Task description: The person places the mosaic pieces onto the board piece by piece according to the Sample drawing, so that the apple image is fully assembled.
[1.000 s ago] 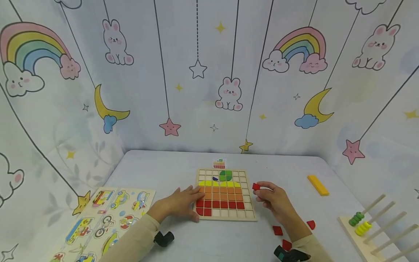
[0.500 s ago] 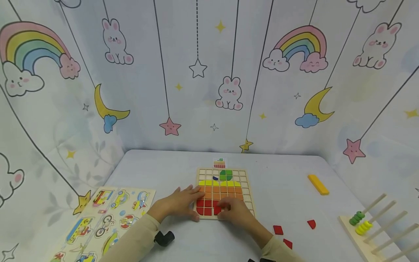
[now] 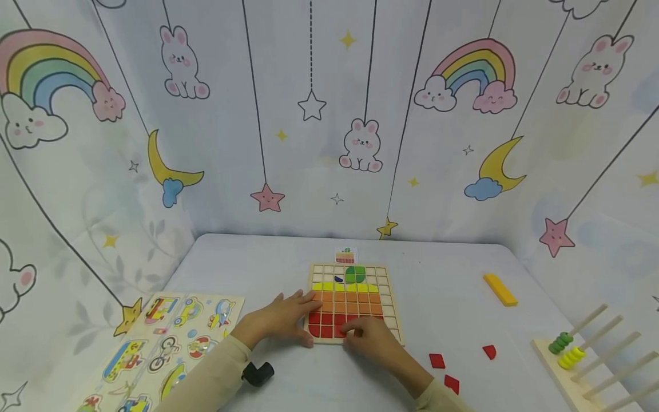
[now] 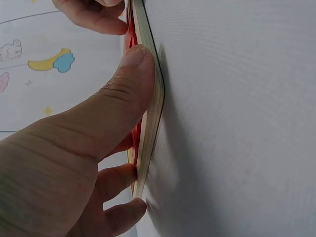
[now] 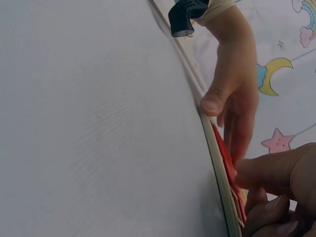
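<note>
A wooden grid board [image 3: 394, 325] lies on the table, bearing rows of yellow, orange and red tiles with a green shape near its top. The left hand [image 3: 280, 320] rests along the board's left side, fingers spread over its edge; in the left wrist view its thumb [image 4: 136, 69] presses the front corner. Over the front row, the right hand [image 3: 373, 337] holds its curled fingertips at a red square tile [image 3: 339, 331], which lies in the third cell. The fingers partly hide that tile and the cells beside it. In the right wrist view, the right thumb [image 5: 256, 172] touches the red tiles.
Loose red tiles [image 3: 437, 360] lie right of the board. A small picture card [image 3: 346, 256] stands behind it. A vehicle puzzle board [image 3: 190, 335] lies left, a yellow block [image 3: 500, 290] right, and a peg stand with beads [image 3: 571, 372] at the front right.
The right hand has carried a red tile leftward from beside the board to the third cell of the front row, then shifted slightly. The left hand has stayed on the board's left edge.
</note>
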The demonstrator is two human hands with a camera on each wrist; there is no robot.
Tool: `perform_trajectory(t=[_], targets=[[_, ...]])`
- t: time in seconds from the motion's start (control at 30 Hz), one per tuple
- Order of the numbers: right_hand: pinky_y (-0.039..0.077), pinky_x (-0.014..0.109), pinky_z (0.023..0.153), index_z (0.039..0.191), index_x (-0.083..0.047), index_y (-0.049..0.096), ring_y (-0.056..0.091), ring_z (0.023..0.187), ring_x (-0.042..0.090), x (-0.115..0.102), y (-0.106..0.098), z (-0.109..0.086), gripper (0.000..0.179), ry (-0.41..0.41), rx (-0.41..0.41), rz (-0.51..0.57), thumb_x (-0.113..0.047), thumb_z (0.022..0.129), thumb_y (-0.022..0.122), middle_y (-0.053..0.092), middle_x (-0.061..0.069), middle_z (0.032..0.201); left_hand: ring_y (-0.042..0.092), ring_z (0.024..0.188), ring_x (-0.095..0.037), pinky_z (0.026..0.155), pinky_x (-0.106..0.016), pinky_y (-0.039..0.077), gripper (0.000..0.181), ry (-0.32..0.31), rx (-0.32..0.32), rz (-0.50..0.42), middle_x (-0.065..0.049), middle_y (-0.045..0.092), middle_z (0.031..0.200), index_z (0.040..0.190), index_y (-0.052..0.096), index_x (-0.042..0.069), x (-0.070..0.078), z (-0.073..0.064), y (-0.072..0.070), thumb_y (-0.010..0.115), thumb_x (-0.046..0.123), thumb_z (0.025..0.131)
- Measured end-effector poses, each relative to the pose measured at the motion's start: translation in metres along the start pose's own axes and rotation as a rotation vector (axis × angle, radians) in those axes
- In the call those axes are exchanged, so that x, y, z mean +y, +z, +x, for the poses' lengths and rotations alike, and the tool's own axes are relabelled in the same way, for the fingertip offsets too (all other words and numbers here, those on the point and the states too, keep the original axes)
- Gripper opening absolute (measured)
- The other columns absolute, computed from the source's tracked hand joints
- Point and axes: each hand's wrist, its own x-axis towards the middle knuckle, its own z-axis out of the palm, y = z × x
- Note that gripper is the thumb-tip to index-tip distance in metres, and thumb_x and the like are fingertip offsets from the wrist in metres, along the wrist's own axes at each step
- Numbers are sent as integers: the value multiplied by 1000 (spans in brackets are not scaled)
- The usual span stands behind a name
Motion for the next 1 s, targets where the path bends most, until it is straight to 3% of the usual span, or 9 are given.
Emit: perform_trajectory(t=[0.13,0.33,0.47,0.57,0.67,0.8,0.87,1.0], targets=[[48,24,53,113,-18,79,56,65,12,3,-9,-8,22,18,-67,4,-22,91,75,62,-6,73,22,155,-33,120,-68,16,89,2,2,8,0,29,168,155,45,28,-2,-1,-1,78,63,80],[41,23,54,136,-21,67,49,62,10,1,-8,-10,45,0,-132,-63,-31,93,75,52,-6,66,22,155,-34,120,-69,16,89,1,11,1,-1,30,167,155,46,27,-2,-2,-3,79,60,79],[41,24,55,127,-21,72,48,62,10,-1,-7,-13,36,1,-118,-104,-29,92,74,52,-7,66,22,155,-34,120,-69,16,89,6,-1,-17,-2,30,167,155,46,27,0,-1,-2,79,60,79],[44,26,54,122,-21,73,52,66,13,7,-17,-20,29,29,-85,-28,-28,93,73,56,-4,72,22,155,-33,120,-68,16,89,3,1,-9,-1,30,167,155,46,28,1,-1,-1,79,61,79],[48,27,56,122,-18,72,56,72,17,25,-40,-34,29,112,-29,101,-28,95,72,61,0,80,22,155,-33,120,-68,16,89,8,3,2,0,30,167,155,46,29,1,0,0,79,61,79],[48,28,58,124,-12,70,54,76,21,54,-81,-59,31,321,113,223,-22,95,71,62,5,92,21,156,-33,120,-69,16,89,11,-3,5,-1,30,167,155,45,28,2,0,0,79,60,80],[47,28,59,128,-10,68,53,78,21,68,-99,-72,35,409,163,201,-21,95,70,61,6,94,21,156,-33,120,-69,16,89,6,-3,10,-1,30,167,155,45,28,2,0,-1,79,60,80],[49,30,67,132,-7,66,54,85,20,92,-119,-93,43,492,125,86,-26,93,72,61,5,96,21,156,-33,120,-68,16,89,0,-3,24,-1,29,168,155,45,28,2,0,0,79,59,80]])
